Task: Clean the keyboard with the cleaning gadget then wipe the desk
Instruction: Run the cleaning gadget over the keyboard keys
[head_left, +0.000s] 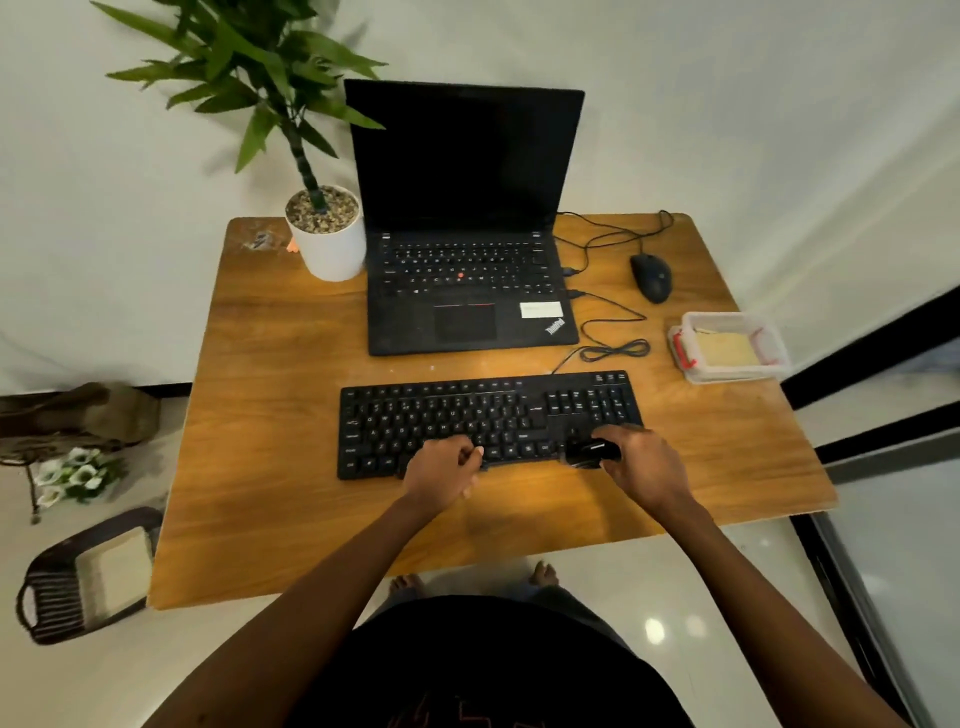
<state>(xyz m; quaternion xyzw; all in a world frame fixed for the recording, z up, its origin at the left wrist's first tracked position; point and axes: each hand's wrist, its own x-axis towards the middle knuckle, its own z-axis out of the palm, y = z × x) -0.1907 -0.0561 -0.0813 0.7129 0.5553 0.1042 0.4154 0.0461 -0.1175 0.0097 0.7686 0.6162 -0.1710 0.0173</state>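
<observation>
On keyboard R end: R hand w/ cleaning gadget

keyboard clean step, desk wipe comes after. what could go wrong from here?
1. The right hand grips the cleaning gadget over the near right keys of the keyboard. The left hand sits at its near edge, so a hard stroke may slide the keyboard.
2. The cable lies loosely coiled between keyboard and laptop. Wiping the desk may snag it and tug the laptop.
</observation>
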